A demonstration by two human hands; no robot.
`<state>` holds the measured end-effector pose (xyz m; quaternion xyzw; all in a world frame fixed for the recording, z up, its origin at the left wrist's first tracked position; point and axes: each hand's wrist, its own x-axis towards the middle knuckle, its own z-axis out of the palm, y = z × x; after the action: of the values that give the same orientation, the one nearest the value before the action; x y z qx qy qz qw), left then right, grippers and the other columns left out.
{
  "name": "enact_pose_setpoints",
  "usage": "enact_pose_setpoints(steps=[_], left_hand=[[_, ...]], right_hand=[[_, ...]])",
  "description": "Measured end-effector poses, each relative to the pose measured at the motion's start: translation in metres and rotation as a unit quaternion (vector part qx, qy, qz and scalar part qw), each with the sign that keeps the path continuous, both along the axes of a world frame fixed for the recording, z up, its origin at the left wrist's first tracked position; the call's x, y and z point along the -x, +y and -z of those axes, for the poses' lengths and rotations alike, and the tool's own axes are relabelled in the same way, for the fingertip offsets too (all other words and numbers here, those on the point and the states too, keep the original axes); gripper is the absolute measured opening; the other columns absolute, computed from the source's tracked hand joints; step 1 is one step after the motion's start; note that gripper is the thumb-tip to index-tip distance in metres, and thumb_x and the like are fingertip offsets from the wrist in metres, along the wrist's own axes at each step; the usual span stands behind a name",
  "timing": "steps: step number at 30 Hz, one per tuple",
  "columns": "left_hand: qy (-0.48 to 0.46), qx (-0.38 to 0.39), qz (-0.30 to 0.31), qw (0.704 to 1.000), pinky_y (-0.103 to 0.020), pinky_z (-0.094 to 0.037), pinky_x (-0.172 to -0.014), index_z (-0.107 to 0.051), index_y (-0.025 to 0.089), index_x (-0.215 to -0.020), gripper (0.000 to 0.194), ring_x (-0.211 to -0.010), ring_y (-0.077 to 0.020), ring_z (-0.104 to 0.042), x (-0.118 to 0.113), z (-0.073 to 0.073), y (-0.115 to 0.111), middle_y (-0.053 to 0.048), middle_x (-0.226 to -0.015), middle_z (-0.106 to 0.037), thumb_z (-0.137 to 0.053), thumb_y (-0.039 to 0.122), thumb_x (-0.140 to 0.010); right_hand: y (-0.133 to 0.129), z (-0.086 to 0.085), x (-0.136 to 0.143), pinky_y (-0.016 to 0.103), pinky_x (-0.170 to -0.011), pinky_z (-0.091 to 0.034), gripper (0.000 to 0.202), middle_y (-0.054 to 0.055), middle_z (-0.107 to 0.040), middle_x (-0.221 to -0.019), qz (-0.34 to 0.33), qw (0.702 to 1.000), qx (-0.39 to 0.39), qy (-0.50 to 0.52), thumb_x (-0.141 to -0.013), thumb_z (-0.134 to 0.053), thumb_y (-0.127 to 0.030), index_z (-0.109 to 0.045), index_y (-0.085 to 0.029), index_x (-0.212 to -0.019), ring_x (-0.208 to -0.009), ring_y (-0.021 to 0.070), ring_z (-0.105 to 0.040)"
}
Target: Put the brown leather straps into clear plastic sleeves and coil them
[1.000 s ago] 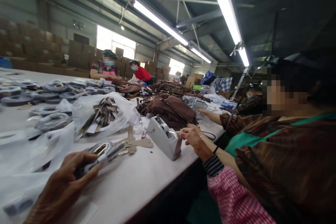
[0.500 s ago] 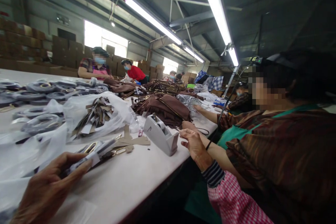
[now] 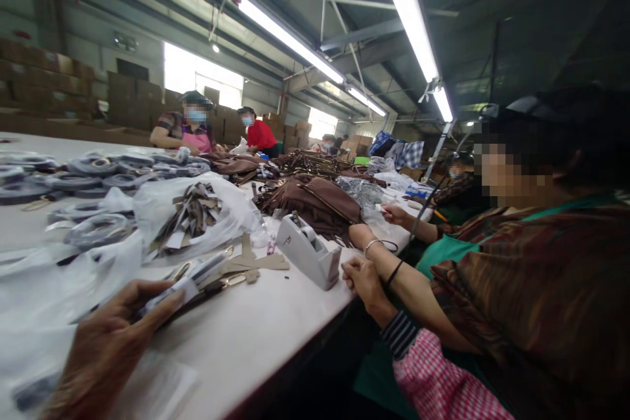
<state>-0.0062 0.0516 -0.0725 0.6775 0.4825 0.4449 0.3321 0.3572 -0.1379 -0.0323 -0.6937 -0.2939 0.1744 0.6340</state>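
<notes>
My left hand (image 3: 115, 341), at the lower left, is closed around a bundled grey strap (image 3: 209, 268) with gold metal hardware. A white band (image 3: 188, 289) wraps the strap beside my thumb. My right hand (image 3: 365, 283) is in front of a grey tape dispenser (image 3: 305, 251), just off its front end. Its fingers are curled together, and whatever they may hold is too small to see. Between the strap and the dispenser lie flat brown card strips (image 3: 266, 262) and a gold clasp (image 3: 236, 280).
Coiled grey straps (image 3: 98, 180) cover the left of the table. A plastic bag (image 3: 152, 200) holds cut strips (image 3: 194, 213). Brown bags (image 3: 315, 203) are heaped behind the dispenser. A co-worker's forearm (image 3: 408, 279) lies close beyond my right hand; others work across the table.
My right hand has dropped slightly, and its fingers have curled in from a pinch near the dispenser. The co-worker's near arm has shifted. My left hand keeps its hold on the strap.
</notes>
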Motion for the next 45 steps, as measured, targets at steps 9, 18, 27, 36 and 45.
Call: enact_pose_setpoints(steps=[9,18,27,36,45], left_hand=[[-0.134,0.008,0.049,0.99,-0.031,-0.045,-0.072,-0.071,0.018,-0.086,0.036,-0.079,-0.0221,-0.061,-0.009,-0.016,-0.018,-0.002,-0.081,-0.072,-0.074,0.052,-0.075],[-0.181,0.011,0.043,0.982,-0.031,-0.044,-0.069,-0.069,0.019,-0.085,0.029,-0.073,-0.0191,-0.057,-0.007,-0.013,-0.02,0.0,-0.078,-0.067,-0.075,0.046,-0.077],[-0.204,0.026,0.024,0.978,-0.029,-0.044,-0.064,-0.07,0.017,-0.086,0.03,-0.071,-0.0175,-0.056,-0.008,-0.013,-0.021,-0.001,-0.077,-0.068,-0.077,0.045,-0.075],[-0.254,0.085,0.062,0.961,-0.026,-0.047,-0.059,-0.069,0.015,-0.09,0.037,-0.067,-0.0165,-0.061,-0.006,-0.019,-0.025,-0.002,-0.075,-0.07,-0.083,0.045,-0.072],[-0.37,0.175,0.163,0.898,-0.029,-0.051,-0.057,-0.063,0.017,-0.088,0.036,-0.054,-0.0165,-0.063,-0.001,-0.026,-0.032,0.001,-0.065,-0.068,-0.084,0.044,-0.076]], right_hand=[[0.028,0.016,0.122,0.018,-0.035,-0.026,0.041,0.001,-0.066,-0.062,-0.227,0.967,-0.04,0.106,-0.076,-0.084,-0.052,-0.063,-0.016,-0.074,-0.038,0.0055,-0.043],[0.109,0.009,0.234,0.015,-0.033,-0.03,0.04,0.0,-0.068,-0.065,-0.311,0.898,-0.133,0.281,-0.067,-0.09,-0.043,-0.063,-0.014,-0.073,-0.037,0.0039,-0.047],[0.118,0.012,0.234,0.015,-0.032,-0.029,0.046,0.0,-0.067,-0.06,-0.298,0.907,-0.085,0.286,-0.059,-0.093,-0.045,-0.063,-0.014,-0.071,-0.037,0.0048,-0.048],[0.125,0.02,0.233,0.015,-0.031,-0.029,0.05,-0.002,-0.065,-0.059,-0.317,0.901,-0.092,0.282,-0.059,-0.094,-0.05,-0.06,-0.015,-0.07,-0.036,0.0044,-0.047],[0.121,0.022,0.23,0.015,-0.037,-0.04,0.039,0.001,-0.07,-0.067,-0.388,0.881,-0.122,0.243,-0.07,-0.091,-0.043,-0.066,-0.014,-0.08,-0.044,0.0076,-0.058]])
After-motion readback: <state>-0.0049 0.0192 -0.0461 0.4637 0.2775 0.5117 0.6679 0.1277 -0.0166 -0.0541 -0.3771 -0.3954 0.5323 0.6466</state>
